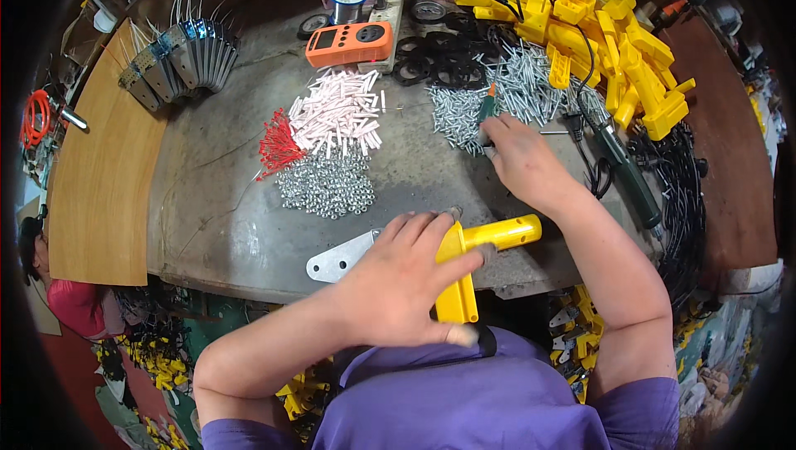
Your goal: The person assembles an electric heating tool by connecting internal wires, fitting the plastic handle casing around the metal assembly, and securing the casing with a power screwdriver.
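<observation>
My left hand (398, 280) is spread over a yellow plastic housing (454, 284) at the table's near edge, its fingers apart. The housing has a round yellow tube (506, 233) pointing right. A flat grey metal plate (336, 259) with holes sticks out on the left, partly under the hand. My right hand (526, 160) reaches farther out, fingers curled at the lower end of a tool with a green-and-orange handle (488, 105). That tool lies by a pile of silver screws (456, 114); its far end is not clear.
White sleeves (336, 110), red pieces (280, 143) and nuts (327, 185) lie piled mid-table. Behind them stand an orange meter (348, 42) and a solder spool (348, 5). Yellow housings (638, 60) heap at back right, near a corded power screwdriver (626, 172). Metal plates (178, 56) stand at left.
</observation>
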`<act>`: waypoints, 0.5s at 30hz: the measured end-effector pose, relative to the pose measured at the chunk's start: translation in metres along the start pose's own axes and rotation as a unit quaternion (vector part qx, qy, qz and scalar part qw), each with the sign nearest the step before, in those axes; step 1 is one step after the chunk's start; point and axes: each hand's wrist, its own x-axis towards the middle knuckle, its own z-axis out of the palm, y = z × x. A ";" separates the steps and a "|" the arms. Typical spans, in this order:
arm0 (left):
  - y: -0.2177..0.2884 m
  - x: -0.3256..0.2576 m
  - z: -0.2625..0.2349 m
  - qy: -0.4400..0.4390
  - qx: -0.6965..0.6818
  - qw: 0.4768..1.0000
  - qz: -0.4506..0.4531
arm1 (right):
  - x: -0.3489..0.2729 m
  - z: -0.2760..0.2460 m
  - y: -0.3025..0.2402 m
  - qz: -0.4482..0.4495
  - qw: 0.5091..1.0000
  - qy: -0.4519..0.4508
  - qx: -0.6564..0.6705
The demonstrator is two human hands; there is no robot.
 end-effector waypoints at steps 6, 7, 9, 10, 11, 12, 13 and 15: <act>-0.067 0.070 0.008 0.154 -0.091 0.973 -0.147 | 0.003 -0.003 -0.009 -0.024 0.997 -0.059 0.050; -0.073 0.081 0.010 0.172 -0.068 0.971 -0.155 | 0.003 -0.005 -0.010 -0.025 0.997 -0.061 0.050; -0.086 0.093 0.013 0.167 -0.033 0.972 -0.162 | 0.003 -0.011 -0.012 -0.034 0.998 -0.035 0.040; -0.092 0.098 0.015 0.162 0.004 0.973 -0.167 | 0.001 -0.018 -0.018 -0.033 0.998 -0.041 0.041; -0.095 0.101 0.017 0.169 0.014 0.972 -0.165 | -0.003 -0.029 -0.029 0.037 0.989 -0.047 0.139; -0.095 0.102 0.017 0.166 0.007 0.971 -0.172 | -0.010 -0.040 -0.041 0.110 0.965 -0.053 0.231; -0.097 0.102 0.018 0.171 0.012 0.969 -0.178 | -0.020 -0.044 -0.051 0.093 0.950 -0.071 0.289; -0.099 0.108 0.019 0.198 0.013 0.969 -0.150 | -0.042 -0.056 -0.071 0.009 0.936 -0.089 0.340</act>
